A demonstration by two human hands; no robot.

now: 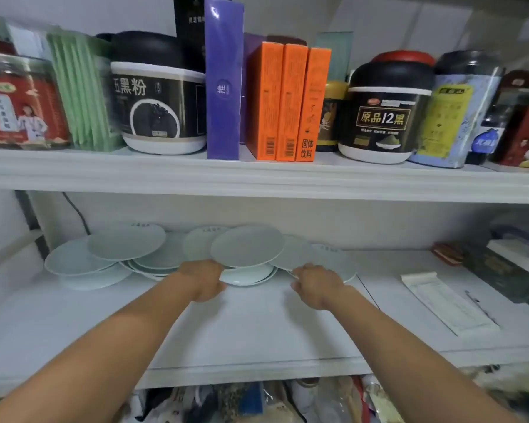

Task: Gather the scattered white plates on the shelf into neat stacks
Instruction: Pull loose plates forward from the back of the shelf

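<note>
White shelf [257, 325], jars [385, 111] above; overlapping plates [126, 242]. My left hand [203, 280] grips the middle plate [248, 245]; my right hand [315, 285] pinches the rightmost plate [338, 261].

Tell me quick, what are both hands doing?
Left hand: curled on the middle plates, exact plate unclear.
Right hand: grips the rim of the rightmost plate.

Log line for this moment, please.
left hand: grips centre plate | right hand: grips right plate | other plates: scattered, overlapping
</note>
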